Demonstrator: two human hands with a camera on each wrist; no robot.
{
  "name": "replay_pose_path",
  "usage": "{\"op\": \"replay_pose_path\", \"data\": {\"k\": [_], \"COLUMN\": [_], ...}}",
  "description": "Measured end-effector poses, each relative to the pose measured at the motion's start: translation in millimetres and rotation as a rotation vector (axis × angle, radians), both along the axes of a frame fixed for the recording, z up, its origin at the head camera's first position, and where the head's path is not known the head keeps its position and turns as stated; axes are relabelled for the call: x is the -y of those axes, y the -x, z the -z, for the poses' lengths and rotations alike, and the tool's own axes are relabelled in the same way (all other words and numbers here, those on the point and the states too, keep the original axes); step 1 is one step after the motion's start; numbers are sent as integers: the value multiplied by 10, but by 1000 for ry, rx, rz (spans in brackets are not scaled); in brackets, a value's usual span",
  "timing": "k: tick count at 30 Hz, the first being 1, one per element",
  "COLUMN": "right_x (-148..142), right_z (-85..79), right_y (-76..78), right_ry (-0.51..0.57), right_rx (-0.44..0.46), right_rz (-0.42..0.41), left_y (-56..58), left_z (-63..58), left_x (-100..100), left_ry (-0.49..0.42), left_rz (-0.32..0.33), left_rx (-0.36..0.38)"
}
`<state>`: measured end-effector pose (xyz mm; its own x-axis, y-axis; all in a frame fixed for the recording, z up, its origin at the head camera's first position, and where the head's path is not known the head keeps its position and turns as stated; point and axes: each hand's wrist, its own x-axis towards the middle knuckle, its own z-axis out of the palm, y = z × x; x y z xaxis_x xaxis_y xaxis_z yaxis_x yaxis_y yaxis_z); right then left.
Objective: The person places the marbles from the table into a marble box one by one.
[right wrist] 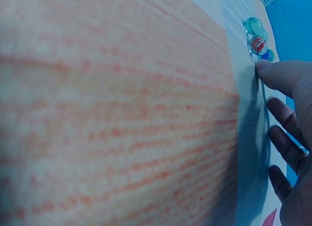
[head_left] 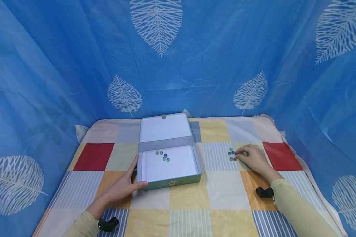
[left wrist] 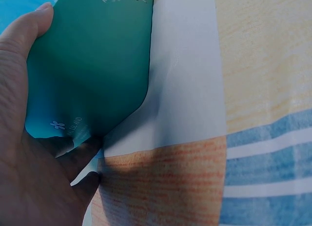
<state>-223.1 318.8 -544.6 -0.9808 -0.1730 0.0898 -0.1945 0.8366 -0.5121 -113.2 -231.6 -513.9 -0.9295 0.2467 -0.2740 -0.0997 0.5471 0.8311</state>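
One patchwork cloth (head_left: 225, 197) bears an open green box (head_left: 188, 179), pale inside, left of centre; its long axis runs left to right, slightly skewed, clasp (head_left: 172, 183) facing the person, lid (head_left: 166, 128) laid back. The left hand (head_left: 124, 185), fingers spread, rests against its near-left corner. By the right hand's (head_left: 253, 158) bent fingertips sit glass marbles (head_left: 231, 158); whether one is pinched, I can't tell. Five more marbles (head_left: 165, 155) lie boxed, green and blue
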Motion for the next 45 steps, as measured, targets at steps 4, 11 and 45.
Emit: {"op": "replay_pose_path", "data": {"k": [4,11,45], "right_x": [-20,-16,1921], "right_z": [-6,-141,-713], "right_y": [0,29,-31], "right_ry": [20,109,113], "right_rx": [9,-20,-84], "right_rz": [-12,-20,-476], "left_y": [2,-3,-7], "left_z": [-5,-15,5], "left_x": [0,0,0], "left_ry": [9,23,7], "left_rz": [6,7,8], "left_rx": [-4,-3,-29]}}
